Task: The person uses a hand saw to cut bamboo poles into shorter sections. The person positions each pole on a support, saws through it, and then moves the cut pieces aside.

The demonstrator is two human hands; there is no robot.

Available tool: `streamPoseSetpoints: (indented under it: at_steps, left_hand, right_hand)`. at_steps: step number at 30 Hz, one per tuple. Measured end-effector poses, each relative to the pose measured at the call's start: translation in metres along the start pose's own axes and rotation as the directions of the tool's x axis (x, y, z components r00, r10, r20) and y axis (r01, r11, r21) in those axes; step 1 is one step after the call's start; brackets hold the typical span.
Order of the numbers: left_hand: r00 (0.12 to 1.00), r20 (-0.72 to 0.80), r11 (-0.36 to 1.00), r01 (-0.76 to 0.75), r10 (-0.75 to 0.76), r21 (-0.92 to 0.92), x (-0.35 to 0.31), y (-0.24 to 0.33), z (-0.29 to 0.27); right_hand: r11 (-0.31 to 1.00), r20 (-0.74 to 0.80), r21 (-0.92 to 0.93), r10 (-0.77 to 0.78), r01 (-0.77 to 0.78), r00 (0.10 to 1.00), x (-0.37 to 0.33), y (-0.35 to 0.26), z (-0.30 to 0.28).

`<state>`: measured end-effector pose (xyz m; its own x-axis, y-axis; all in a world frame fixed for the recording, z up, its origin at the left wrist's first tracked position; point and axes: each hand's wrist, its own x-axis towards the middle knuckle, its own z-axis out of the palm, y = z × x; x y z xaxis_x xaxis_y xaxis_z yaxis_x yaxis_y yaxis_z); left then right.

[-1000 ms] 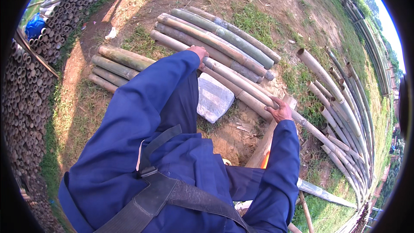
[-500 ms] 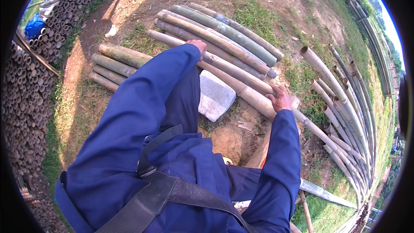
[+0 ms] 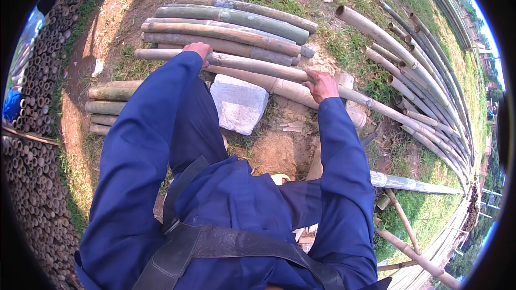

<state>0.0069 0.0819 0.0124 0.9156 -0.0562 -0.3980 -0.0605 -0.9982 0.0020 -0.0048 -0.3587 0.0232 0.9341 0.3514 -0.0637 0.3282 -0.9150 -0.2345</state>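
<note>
A long bamboo pole (image 3: 258, 66) runs across in front of me, its left end lying beside a row of cut bamboo lengths (image 3: 236, 19). My left hand (image 3: 199, 51) is closed round it near that end. Farther right, my right hand (image 3: 323, 86) grips the same pole from above, fingers curled over it. Beneath and nearer to me, a thicker bamboo piece (image 3: 285, 89) lies partly hidden by the pole and my right hand. A pale stone block (image 3: 238, 103) sits just on my side of that piece, between my forearms.
Shorter bamboo pieces (image 3: 110, 93) lie at left, beside my left sleeve. A large stack of bamboo (image 3: 40, 193) shows its round ends along the far left. Many long poles (image 3: 424, 86) fan out on the right. Propped bamboo sticks (image 3: 406, 220) stand at the lower right.
The view has turned, so the bamboo and stone sit farther left and the pole looks more level. Both hands keep their hold on the pole, with little shift along it.
</note>
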Motion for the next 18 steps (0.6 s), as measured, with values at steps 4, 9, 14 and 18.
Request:
streamPoseSetpoints:
  at_steps: [4, 9, 14, 18]
  left_hand:
    - [0.998, 0.022, 0.998, -0.056, 0.055, 0.04, 0.0, 0.024, -0.009]
    - [0.907, -0.19, 0.924, -0.383, 0.374, -0.01, 0.003, 0.137, 0.009]
    - [0.925, -0.228, 0.949, -0.315, 0.303, -0.018, 0.011, 0.203, 0.014]
    - [0.899, -0.205, 0.921, -0.368, 0.387, 0.126, 0.032, 0.203, 0.018]
  right_hand:
    - [0.988, 0.122, -0.033, 0.155, -0.152, 0.98, 0.004, -0.009, -0.001]
    - [0.994, 0.067, -0.027, 0.108, -0.107, 0.992, -0.001, -0.004, 0.003]
    - [0.999, -0.187, -0.012, 0.049, -0.052, 0.981, -0.016, 0.01, 0.011]
    - [0.938, -0.456, 0.253, 0.33, -0.235, 0.826, -0.092, 0.024, 0.004]
